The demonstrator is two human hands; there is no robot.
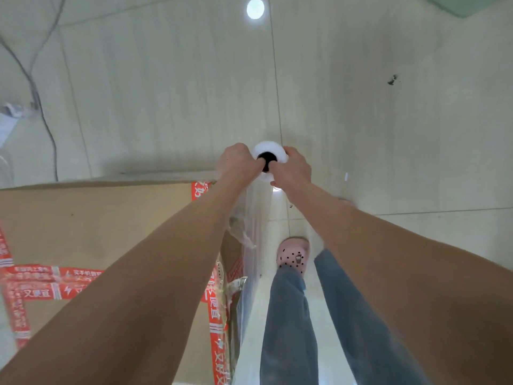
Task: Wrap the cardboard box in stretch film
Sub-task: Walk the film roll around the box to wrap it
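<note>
A white roll of clear stretch film (268, 151), seen end-on with a dark round core hole, stands upright at about 12 o'clock from the frame's centre. The left hand (238, 162) grips it from the 9 o'clock side and the right hand (292, 169) from the 3 o'clock side. Both are curled round the roll's top end. A digit of each seems to hook into the core hole, though the backs of the hands hide most of the fingers.

The large brown cardboard box (111, 223), strapped with red printed tape (36, 284), fills the 8 to 9 o'clock part of the view, its top face toward the camera. The roll is just beyond the box's far right corner, at about 2 o'clock from the box. A sheet of clear film (251, 273) runs from the roll down along the box's right side, wrinkled and bunched near the upper corner.

At 5 o'clock from the roll, a pink perforated clog (293, 255) and blue jeans legs (288, 329) stand on the pale tiled floor (388, 134). A thin dark cable (45, 120) trails across the floor at 10 o'clock. A round light reflection (255, 8) shines at 12 o'clock near the top edge.
</note>
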